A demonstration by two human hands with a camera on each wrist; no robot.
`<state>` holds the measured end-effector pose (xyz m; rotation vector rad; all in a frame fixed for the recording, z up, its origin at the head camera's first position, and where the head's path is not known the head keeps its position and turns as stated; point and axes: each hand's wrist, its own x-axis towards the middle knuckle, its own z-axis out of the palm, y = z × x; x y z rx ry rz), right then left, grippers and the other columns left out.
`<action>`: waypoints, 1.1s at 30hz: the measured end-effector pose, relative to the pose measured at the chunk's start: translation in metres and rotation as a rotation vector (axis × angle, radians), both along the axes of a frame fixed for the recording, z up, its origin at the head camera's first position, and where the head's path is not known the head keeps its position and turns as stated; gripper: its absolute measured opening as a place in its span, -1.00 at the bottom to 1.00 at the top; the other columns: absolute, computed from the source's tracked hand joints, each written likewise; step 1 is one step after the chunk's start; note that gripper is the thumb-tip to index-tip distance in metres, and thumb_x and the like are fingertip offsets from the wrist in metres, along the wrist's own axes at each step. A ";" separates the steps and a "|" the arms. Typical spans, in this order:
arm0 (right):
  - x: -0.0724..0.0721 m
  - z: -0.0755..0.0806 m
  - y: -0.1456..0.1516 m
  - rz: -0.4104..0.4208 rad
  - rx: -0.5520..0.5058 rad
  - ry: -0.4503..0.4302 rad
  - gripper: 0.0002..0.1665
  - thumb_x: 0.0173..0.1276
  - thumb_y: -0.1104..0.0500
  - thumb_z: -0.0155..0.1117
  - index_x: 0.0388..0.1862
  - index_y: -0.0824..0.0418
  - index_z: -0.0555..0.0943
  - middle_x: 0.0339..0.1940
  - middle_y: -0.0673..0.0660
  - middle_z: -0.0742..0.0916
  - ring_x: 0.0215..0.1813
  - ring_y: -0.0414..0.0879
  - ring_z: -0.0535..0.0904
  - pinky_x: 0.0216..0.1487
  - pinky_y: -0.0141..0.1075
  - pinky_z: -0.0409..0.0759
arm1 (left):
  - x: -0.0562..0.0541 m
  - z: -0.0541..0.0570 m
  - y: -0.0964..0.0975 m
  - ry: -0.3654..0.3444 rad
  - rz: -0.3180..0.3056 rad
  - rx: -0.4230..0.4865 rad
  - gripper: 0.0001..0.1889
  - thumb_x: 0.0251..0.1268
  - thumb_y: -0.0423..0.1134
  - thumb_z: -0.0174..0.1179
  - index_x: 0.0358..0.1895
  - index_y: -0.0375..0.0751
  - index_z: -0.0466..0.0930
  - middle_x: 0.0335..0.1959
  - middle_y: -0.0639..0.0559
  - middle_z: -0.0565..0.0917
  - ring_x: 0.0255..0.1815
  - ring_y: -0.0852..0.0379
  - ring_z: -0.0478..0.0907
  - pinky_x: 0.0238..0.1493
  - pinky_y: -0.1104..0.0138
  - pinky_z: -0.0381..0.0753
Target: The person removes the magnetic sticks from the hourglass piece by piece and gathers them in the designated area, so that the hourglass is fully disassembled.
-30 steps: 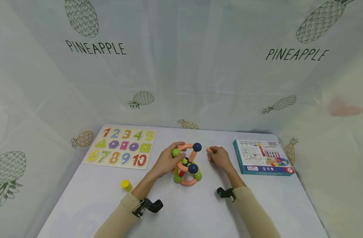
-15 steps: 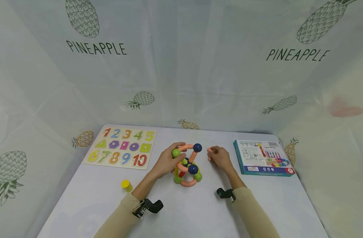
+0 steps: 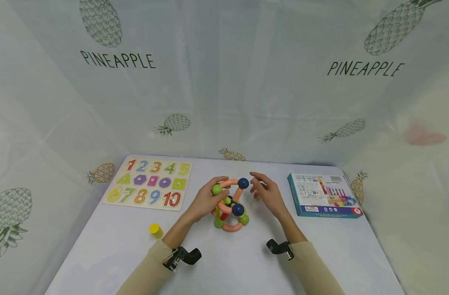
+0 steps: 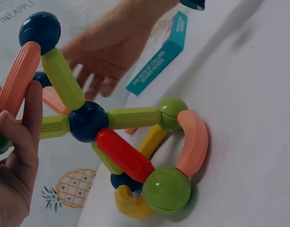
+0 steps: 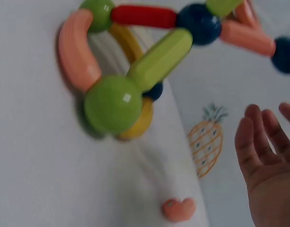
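Observation:
A construction of ribbed sticks and balls (image 3: 238, 210) stands on the table in the head view. It joins dark blue and green balls with orange, lime, yellow and red sticks. My left hand (image 3: 202, 200) holds its upper part from the left; in the left wrist view the fingers (image 4: 33, 106) curl at an orange stick (image 4: 18, 75). To the right of the construction my right hand (image 3: 270, 196) hovers with spread fingers, holding nothing. A short curved orange stick (image 5: 179, 209) lies loose on the table in the right wrist view, apart from the construction.
A number and shape puzzle board (image 3: 147, 182) lies at the back left. On the right sits a flat teal-edged box (image 3: 325, 196). A yellow cylinder (image 3: 156, 230) stands near my left forearm. A pineapple-printed cloth (image 3: 224, 82) hangs behind the table.
My right hand has let go of the small orange stick it pinched and spread its fingers, shifting slightly toward the construction. The left hand keeps its hold in the same place.

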<state>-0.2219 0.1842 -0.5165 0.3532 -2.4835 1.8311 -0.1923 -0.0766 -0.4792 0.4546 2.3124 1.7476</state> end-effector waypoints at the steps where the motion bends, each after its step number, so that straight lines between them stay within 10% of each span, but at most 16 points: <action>1: 0.003 0.005 -0.003 0.046 -0.021 0.012 -0.50 0.55 -0.06 0.17 0.40 -0.02 0.50 0.06 0.26 0.65 -0.12 0.30 0.63 -0.23 -0.10 0.68 | 0.000 0.000 0.000 -0.006 -0.002 0.008 -0.50 0.47 0.05 0.19 0.41 0.27 0.35 0.05 0.00 0.71 -0.81 0.14 0.30 -0.76 0.37 0.34; 12: 0.032 0.051 -0.027 0.156 0.043 0.100 -0.39 0.40 0.27 0.35 0.42 0.15 0.48 0.07 0.18 0.70 0.05 0.12 0.66 0.02 -0.32 0.65 | -0.002 -0.003 0.002 -0.044 -0.038 0.099 -0.53 0.48 0.03 0.18 0.39 0.24 0.37 0.17 -0.15 0.67 -0.71 -0.24 0.30 -0.72 0.33 0.36; 26: 0.033 0.055 -0.031 0.146 0.022 0.121 -0.45 0.37 0.31 0.37 0.34 0.21 0.52 -0.09 0.23 0.75 -0.11 0.16 0.72 -0.08 -0.33 0.69 | 0.012 0.026 0.005 -0.034 -0.022 0.120 -0.56 0.54 -0.22 0.13 0.41 -0.01 0.38 0.12 -0.14 0.69 -0.73 -0.01 0.28 -0.68 0.36 0.33; 33: 0.029 0.041 -0.032 0.115 0.067 0.192 -0.44 0.35 0.35 0.37 0.33 0.27 0.51 -0.07 0.26 0.76 -0.10 0.14 0.74 -0.09 -0.35 0.69 | 0.013 0.026 0.005 -0.041 -0.009 0.126 -0.56 0.53 -0.23 0.13 0.41 -0.01 0.38 0.11 -0.12 0.70 -0.62 -0.49 0.28 -0.67 0.37 0.36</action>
